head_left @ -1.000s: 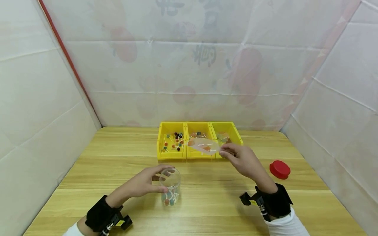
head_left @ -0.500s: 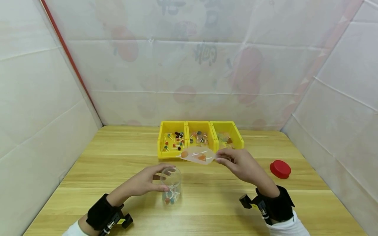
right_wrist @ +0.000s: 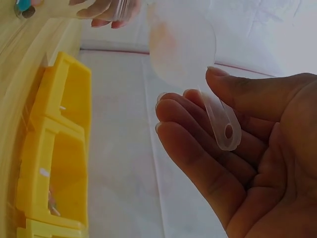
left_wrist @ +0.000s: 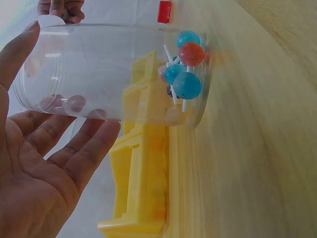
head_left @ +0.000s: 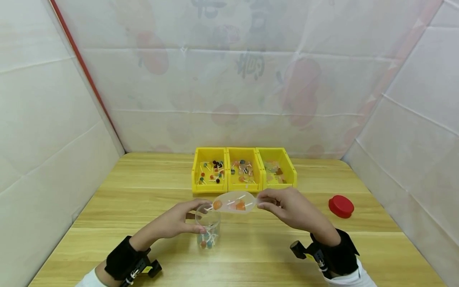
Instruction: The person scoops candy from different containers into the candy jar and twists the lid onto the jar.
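The right hand (head_left: 294,205) pinches the handle of a clear plastic scoop (head_left: 234,202), light but slippery, loaded with lollipops (head_left: 217,204) directly above the jar (head_left: 208,227). The left hand (head_left: 177,221) curls round that jar's rim, steadying it.

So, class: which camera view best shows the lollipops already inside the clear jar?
The left wrist view: the lollipops fill the jar bottom close up, blue and red heads and white sticks distinct. The head view shows them only as tiny coloured dots. The right wrist view catches just a corner of the jar bottom.
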